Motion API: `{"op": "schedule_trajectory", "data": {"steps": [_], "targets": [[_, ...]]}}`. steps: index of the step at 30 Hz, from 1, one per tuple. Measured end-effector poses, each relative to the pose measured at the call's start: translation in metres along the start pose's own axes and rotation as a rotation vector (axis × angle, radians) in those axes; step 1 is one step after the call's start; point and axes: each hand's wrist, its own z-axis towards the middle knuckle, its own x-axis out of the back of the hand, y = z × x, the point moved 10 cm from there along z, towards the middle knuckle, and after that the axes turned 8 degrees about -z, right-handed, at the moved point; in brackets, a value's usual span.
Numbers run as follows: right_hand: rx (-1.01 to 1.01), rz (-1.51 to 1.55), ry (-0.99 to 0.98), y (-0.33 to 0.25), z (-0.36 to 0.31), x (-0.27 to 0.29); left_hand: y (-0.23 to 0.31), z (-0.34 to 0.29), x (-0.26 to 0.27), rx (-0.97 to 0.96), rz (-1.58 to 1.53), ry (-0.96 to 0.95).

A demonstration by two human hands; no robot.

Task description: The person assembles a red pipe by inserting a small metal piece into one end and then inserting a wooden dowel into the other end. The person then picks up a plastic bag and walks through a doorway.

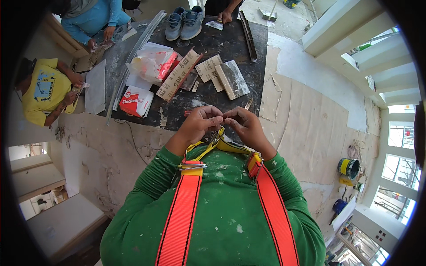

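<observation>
My left hand point(199, 125) and my right hand point(246, 127) meet in front of my chest, over the near edge of a dark, stained table point(224, 48). Thumb and fingers of both are pinched together, fingertips touching or nearly so. Whatever they pinch is too small and hidden to name. Just below them hang the yellow harness straps point(237, 148) with a metal ring, across my green shirt. Beyond the hands, a dusty rectangular block point(234, 80) and a printed brown strip point(179, 75) lie on the table.
A red-and-white food box point(136, 101), a plastic bag point(151, 66), grey sneakers point(191, 26) and a dark metal channel point(247, 37) lie on the table. Co-workers in yellow point(42, 91) and blue point(91, 22) work at left; another person's hand holds a putty knife point(216, 25). A bucket point(349, 167) stands right.
</observation>
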Motion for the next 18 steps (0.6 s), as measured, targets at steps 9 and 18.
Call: {"op": "schedule_trajectory", "data": {"steps": [9, 18], "targets": [[-0.185, 0.005, 0.035, 0.067, 0.027, -0.018, -0.024, 0.039, 0.067, 0.143, -0.012, 0.033], [-0.252, -0.981, 0.300, 0.171, 0.085, -0.004, -0.017, 0.079, 0.165, 0.119, -0.013, 0.177]]}}
